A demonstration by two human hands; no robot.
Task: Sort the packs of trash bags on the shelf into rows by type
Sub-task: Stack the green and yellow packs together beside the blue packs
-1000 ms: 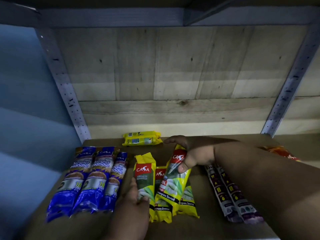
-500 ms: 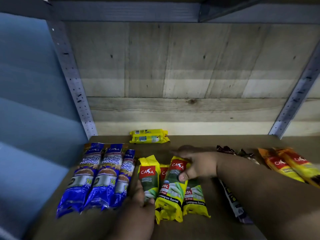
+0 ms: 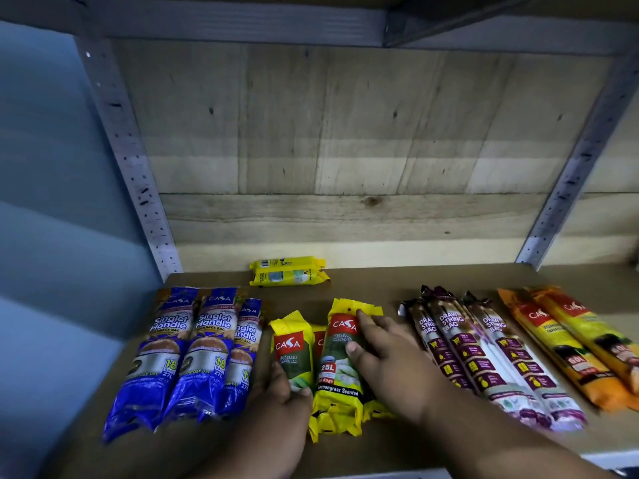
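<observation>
Squaring up yellow packs (image 3: 337,368) at lower centre of frame, judged mid-sort. Left hand (image 3: 280,399) grips leftmost yellow pack's lower end; right hand (image 3: 383,354) lies flat, fingers straight, pressing packs together. Blue packs (image 3: 193,354) lower left, drawstring packs (image 3: 484,354) and orange packs (image 3: 570,344) lower right. Stray yellow pack (image 3: 288,272) at centre likely needs fetching next. Brown shelf (image 3: 380,285), wood-plank back wall, grey steel uprights.

- Shop or stockroom, prob. retail.
- Slotted metal upright (image 3: 135,174) w/ board shelf (image 3: 373,281), plank back wall (image 3: 345,133).
- Many same-brand retail trash-bag packs (image 3: 193,354) laid in rows.
</observation>
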